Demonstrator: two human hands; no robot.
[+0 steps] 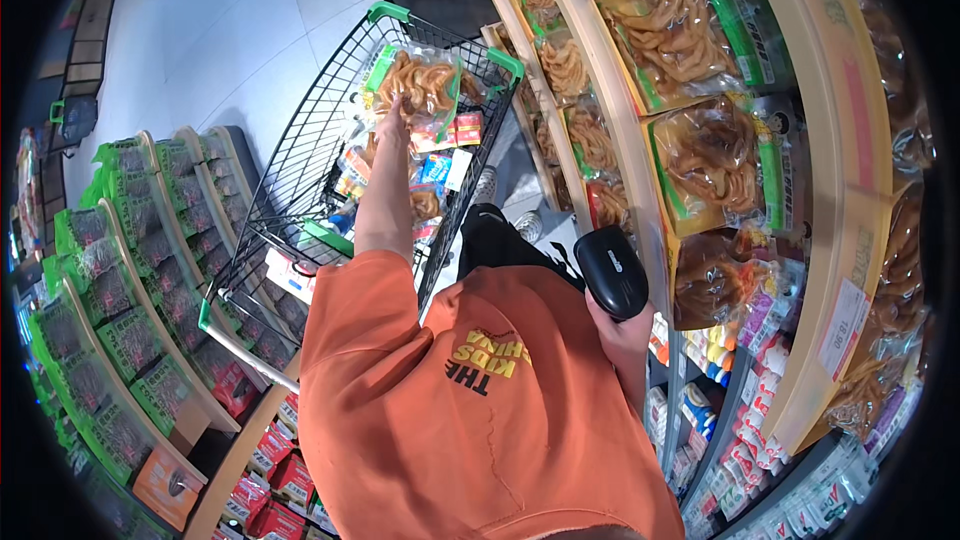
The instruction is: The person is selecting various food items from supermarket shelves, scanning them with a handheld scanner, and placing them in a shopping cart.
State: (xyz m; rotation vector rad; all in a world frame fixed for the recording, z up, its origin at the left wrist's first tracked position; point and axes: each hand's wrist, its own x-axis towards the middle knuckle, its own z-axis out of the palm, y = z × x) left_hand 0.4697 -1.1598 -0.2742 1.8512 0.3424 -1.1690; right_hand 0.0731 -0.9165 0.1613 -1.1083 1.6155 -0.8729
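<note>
My left hand (394,121) reaches into a black wire shopping cart (296,116) with green corner pieces. It grips the near side of a clear plastic bag of brown food strips (420,86), with a green and yellow label; some fingers are hidden against the bag. Below the bag lie red-and-white packs (466,127), a blue packet (435,169) and other bagged goods in the cart. At the right, my right hand (626,330) holds a smooth black oblong case (611,272) upright near the shelf edge, away from the cart.
Tiered shelves (615,90) of similar bagged brown food rise close on the right. Racks of green packets (139,240) stand left of the cart, with red packets (289,480) below. Grey tiled floor (217,22) lies beyond the cart. A dark basket (79,118) is at far left.
</note>
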